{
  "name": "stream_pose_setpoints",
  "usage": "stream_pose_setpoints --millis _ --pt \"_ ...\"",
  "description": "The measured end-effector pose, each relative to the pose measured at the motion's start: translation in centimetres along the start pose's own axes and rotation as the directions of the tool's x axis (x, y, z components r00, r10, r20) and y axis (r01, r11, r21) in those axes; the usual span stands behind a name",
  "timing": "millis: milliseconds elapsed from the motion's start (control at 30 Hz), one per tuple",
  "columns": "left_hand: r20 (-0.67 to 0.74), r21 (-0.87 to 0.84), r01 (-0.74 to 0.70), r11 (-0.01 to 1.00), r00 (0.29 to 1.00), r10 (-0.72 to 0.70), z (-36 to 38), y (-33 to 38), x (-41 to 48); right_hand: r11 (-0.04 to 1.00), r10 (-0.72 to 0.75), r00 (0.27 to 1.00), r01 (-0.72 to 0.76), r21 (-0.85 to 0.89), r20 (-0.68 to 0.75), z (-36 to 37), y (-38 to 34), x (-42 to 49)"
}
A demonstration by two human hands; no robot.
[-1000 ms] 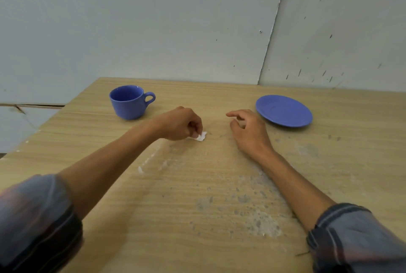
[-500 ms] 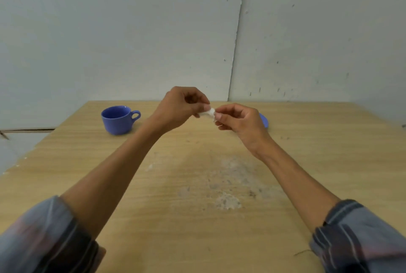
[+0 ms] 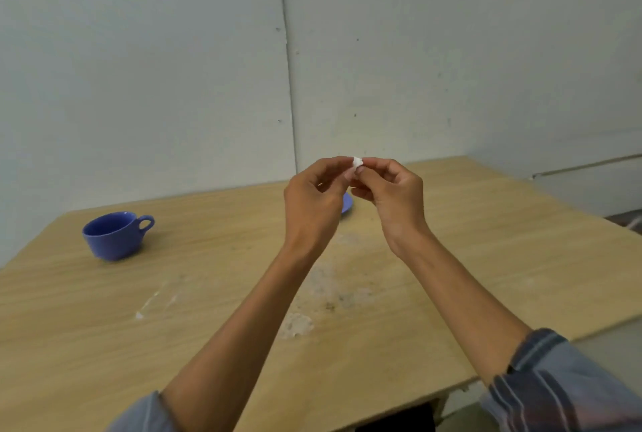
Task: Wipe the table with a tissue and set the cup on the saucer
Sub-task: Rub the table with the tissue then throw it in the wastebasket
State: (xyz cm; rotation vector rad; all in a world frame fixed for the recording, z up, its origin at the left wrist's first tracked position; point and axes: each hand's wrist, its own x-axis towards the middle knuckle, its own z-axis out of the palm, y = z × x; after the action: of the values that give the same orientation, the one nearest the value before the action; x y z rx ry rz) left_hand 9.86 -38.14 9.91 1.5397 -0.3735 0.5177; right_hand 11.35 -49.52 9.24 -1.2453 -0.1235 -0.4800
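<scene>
A small white wad of tissue [image 3: 357, 162] is pinched between the fingertips of my left hand [image 3: 314, 200] and my right hand [image 3: 394, 197], both raised above the wooden table [image 3: 503, 257]. The blue cup [image 3: 113, 234] stands upright at the left of the table, handle pointing right. Only a sliver of the blue saucer [image 3: 347, 204] shows between my hands; the rest is hidden behind them. Pale dusty smears [image 3: 297, 325] mark the table below my forearms.
A grey wall [image 3: 173, 84] stands right behind the table's far edge. The table's right edge and near right corner [image 3: 465, 384] are in view, with floor beyond. A white streak [image 3: 149, 303] lies on the wood left of my left forearm.
Both hands lifted the tissue off the table and brought it up between their fingertips. The view tilted up and left, so cup and saucer shifted and the saucer became mostly hidden.
</scene>
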Motion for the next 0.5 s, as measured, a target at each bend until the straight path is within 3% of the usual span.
stream_pose_setpoints --millis 300,500 --pt "0.205 -0.09 0.135 0.987 0.972 -0.115 9.2 0.0 -3.4 0.998 0.037 0.983 -0.027 0.059 -0.179 -11.3 -2.2 -3.3" --pt "0.431 -0.022 0.208 0.978 0.885 -0.178 17.0 -0.5 -8.8 0.997 0.069 0.946 -0.058 0.044 -0.316 -20.7 -3.2 -8.2"
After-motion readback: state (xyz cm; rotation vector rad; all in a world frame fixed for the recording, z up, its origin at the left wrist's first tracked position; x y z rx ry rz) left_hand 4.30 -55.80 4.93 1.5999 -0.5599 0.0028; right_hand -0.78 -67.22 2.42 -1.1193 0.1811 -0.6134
